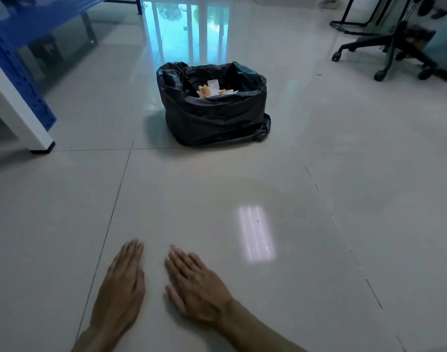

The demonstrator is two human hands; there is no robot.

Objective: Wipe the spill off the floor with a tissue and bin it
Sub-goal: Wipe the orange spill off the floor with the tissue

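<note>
A bin lined with a black bag stands on the pale tiled floor ahead of me, its mouth open upward. Inside lie crumpled white tissues with orange stains. My left hand and my right hand are held low over the floor near the bottom edge, palms down, fingers stretched forward. Neither holds anything. I see no loose tissue on the floor. A faint, slightly darker patch shows on the tile between my hands and the bin; whether it is wet I cannot tell.
A blue and white table or rack leg stands at the left. An office chair's wheeled base and a black frame are at the upper right. A glass door reflects on the floor behind the bin.
</note>
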